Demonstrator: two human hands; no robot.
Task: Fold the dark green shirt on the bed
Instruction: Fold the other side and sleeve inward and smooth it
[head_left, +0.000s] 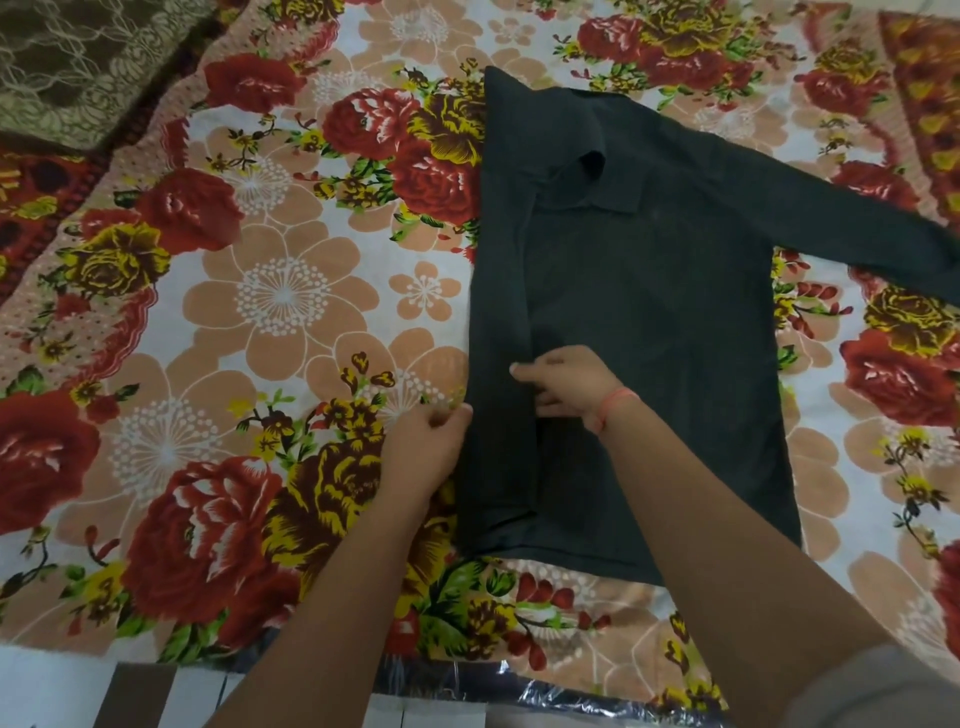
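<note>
The dark green shirt (649, 312) lies flat on the bed, collar away from me and hem toward me. Its left side is folded inward as a long strip over the body. The other sleeve stretches out to the right edge of the view. My left hand (421, 447) holds the shirt's left folded edge with curled fingers. My right hand (563, 382) lies on the folded strip near the shirt's middle, fingers curled around the strip's inner edge. A thin orange thread circles my right wrist.
The bedsheet (260, 312), printed with large red and peach flowers, covers the bed. A brown patterned blanket (67, 62) lies at the top left. Clear plastic wrap (545, 691) shows at the bed's near edge, with a white floor (78, 696) below.
</note>
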